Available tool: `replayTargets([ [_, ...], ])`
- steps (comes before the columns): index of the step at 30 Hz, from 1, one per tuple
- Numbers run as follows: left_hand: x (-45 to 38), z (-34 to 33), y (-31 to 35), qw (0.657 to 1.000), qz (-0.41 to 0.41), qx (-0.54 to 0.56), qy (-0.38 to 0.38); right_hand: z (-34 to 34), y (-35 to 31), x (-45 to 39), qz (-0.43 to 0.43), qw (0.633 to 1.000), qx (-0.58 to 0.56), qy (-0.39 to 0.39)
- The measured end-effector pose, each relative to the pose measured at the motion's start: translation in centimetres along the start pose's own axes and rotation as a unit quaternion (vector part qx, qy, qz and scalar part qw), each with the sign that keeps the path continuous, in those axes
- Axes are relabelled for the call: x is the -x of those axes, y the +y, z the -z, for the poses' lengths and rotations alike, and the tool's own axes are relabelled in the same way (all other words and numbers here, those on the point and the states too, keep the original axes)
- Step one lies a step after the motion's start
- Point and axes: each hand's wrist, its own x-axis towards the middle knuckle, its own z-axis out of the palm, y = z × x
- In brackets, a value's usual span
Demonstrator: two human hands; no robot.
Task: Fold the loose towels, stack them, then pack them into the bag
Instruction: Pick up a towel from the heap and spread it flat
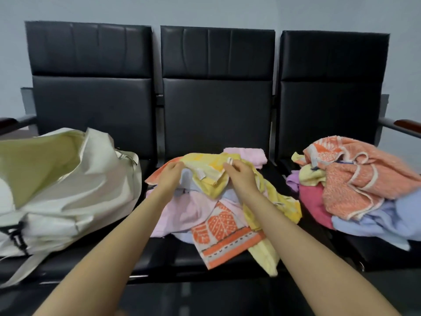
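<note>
Forearms reach in from the near edge toward the middle seat [159, 256] of a black bench. There both hands pinch the top edge of a yellow towel [211, 176] — left hand [169, 175] at its left corner, right hand [239, 175] beside a white tag — above a loose heap of towels [218, 222]. An open cream bag [68, 185] lies on the left seat; another towel pile [355, 183] fills the right seat. Behind the heap sits a folded pink towel [247, 155].

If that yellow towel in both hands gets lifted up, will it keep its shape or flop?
The yellow towel will likely flop: it already sags in folds between the left hand and right hand. Its trailing end may drag neighbouring towels.
</note>
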Motion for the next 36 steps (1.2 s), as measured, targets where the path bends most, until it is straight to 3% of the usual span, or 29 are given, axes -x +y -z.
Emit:
replayTargets([
  [2, 0.7, 0.7, 0.5, 0.998, -0.003, 0.056, 0.027, 0.5, -2.4, 0.7, -0.014, 0.987, -0.159, -0.015],
  [4, 1.4, 1.2, 1.0, 0.994, 0.004, 0.094, 0.053, 1.7, -4.9, 1.2, -0.047, 0.931, -0.360, -0.047],
  [5, 1.7, 1.5, 1.0, 0.994, 0.011, 0.097, 0.055, 2.4, -6.0, 1.7, -0.066, 0.902, -0.422, -0.066],
  [7, 2.0, 2.0, 0.7, 0.994, 0.032, 0.100, 0.032, 3.5, -6.5, 3.0, -0.100, 0.889, -0.439, -0.084],
  [10, 2.7, 2.1, -0.2, 0.994, 0.059, 0.084, -0.043, 3.5, -4.3, 5.3, -0.159, 0.918, -0.349, -0.101],
  [12, 3.0, 1.6, -0.8, 0.996, 0.046, 0.041, -0.067, 2.9, -2.1, 6.9, -0.197, 0.952, -0.188, -0.137],
  [15, 3.0, 0.7, -1.4, 0.996, -0.004, -0.009, -0.088, 2.1, 0.2, 8.5, -0.228, 0.949, 0.004, -0.218],
  [17, 2.7, 0.5, -1.5, 0.996, -0.023, -0.019, -0.090, 1.9, 0.5, 8.9, -0.213, 0.948, 0.068, -0.225],
  [21, 1.7, -0.3, -1.3, 0.994, -0.050, -0.058, -0.084, 1.8, 0.4, 8.2, -0.108, 0.986, 0.100, -0.084],
  [23, 1.1, -1.0, -1.0, 0.992, -0.080, -0.052, -0.077, 1.8, 0.9, 7.4, -0.091, 0.985, 0.149, -0.013],
  [28, -0.1, -1.7, -0.8, 0.989, -0.116, -0.078, -0.040, 1.1, 1.6, 5.8, -0.130, 0.969, 0.211, -0.023],
  [30, -0.3, -1.5, -0.5, 0.983, -0.155, -0.099, -0.002, 1.0, 1.7, 5.4, -0.124, 0.979, 0.156, -0.042],
  [32, 0.2, -0.6, 0.6, 0.972, -0.208, -0.096, 0.044, 1.1, 0.8, 5.1, -0.148, 0.988, 0.020, -0.048],
  [36, 2.2, 2.4, 3.3, 0.974, -0.211, 0.031, 0.076, 3.3, -2.9, 4.4, -0.210, 0.933, -0.274, -0.098],
])
